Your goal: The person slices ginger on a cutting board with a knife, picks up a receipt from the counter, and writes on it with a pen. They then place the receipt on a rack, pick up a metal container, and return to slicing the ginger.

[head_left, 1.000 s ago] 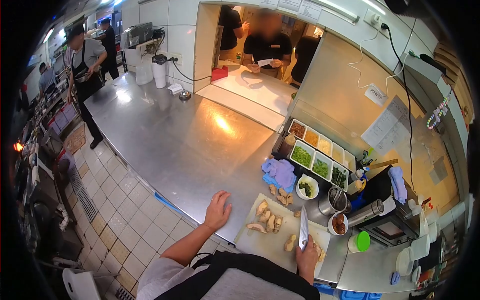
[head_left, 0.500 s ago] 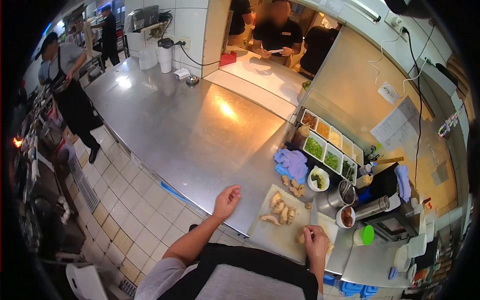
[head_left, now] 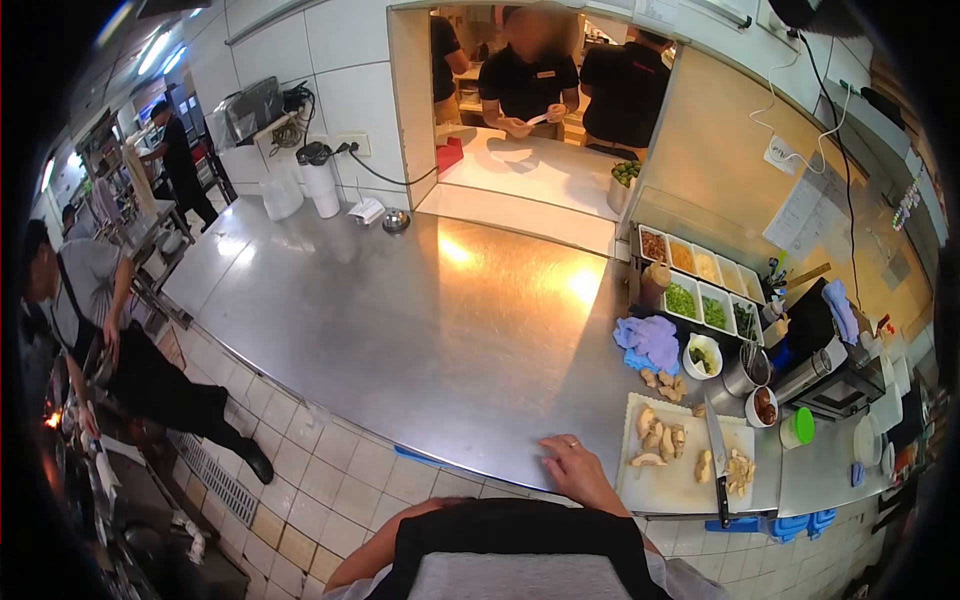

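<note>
just left hand [head_left: 574, 465] on counter [head_left: 420, 330]

One hand [head_left: 578, 465] lies flat, fingers [head_left: 556, 446] spread; other hand unseen.

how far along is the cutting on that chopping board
Partly done: sliced pieces lie heaped right of the knife, which rests on the cutting board. Nothing is in hand; the left hand rests on the counter edge. Whole pieces remain uncut.

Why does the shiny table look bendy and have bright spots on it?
In the head view, a fisheye lens curves the steel counter and darkens the corners; ceiling lights glare orange on it near the hatch; the left hand by the cutting board stays fairly sharp.
</note>
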The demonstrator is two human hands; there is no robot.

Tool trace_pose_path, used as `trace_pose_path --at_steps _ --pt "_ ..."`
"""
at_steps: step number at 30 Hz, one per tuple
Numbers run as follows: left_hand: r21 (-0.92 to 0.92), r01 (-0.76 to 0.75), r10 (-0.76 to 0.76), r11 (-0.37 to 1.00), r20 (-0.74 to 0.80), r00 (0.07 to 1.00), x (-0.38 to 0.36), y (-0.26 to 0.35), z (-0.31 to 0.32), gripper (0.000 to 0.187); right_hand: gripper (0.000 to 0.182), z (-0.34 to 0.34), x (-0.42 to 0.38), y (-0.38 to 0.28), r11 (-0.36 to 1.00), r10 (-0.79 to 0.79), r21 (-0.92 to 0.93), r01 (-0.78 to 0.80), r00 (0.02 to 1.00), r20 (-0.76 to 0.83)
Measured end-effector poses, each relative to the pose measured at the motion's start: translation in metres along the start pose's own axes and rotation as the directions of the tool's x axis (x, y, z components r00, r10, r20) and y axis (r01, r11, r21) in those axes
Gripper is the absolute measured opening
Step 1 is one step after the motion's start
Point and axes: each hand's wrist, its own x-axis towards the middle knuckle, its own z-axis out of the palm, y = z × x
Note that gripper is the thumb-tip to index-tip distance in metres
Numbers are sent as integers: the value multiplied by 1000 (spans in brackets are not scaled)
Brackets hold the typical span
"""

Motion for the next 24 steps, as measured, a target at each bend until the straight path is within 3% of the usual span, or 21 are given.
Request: trace_pose_path --at_steps 5,8,14,16,17,19,21,22,24 --pt "16 150 -147 988 -140 979 -70 -41 -22 32 34 5 32 32 993 -30 -115 13 989 -147" --pt "8 174 -169 985 -196 966 -87 -53 -21 31 38 2 58 48 957 26 -275 -92 971 -236" --pt "223 70 -7 972 -269 963 -70 -34 -82 29 42 30 106 67 867 -139 -498 -35 941 -309" --pt "53 192 -173 980 -259 950 -55 -25 -126 29 42 29 112 64 880 -110 -471 -61 938 -328" --pt "-136 315 -338 939 -208 918 -45 -19 -152 27 42 32 112 62 889 -92 -451 -78 935 -342" --pt "-61 107 -123 992 -395 910 -35 1 -187 25 41 36 115 65 885 -104 -458 -84 923 -371" --pt "50 -54 72 997 -540 839 -25 12 -222 24 40 39 116 68 882 -90 -457 -110 915 -393" --pt "117 -107 156 987 -595 789 -16 12 -241 24 39 40 117 69 882 -68 -451 -135 912 -405" --pt "317 -66 283 946 -711 644 4 10 -276 23 39 45 118 70 880 -35 -439 -180 898 -439"
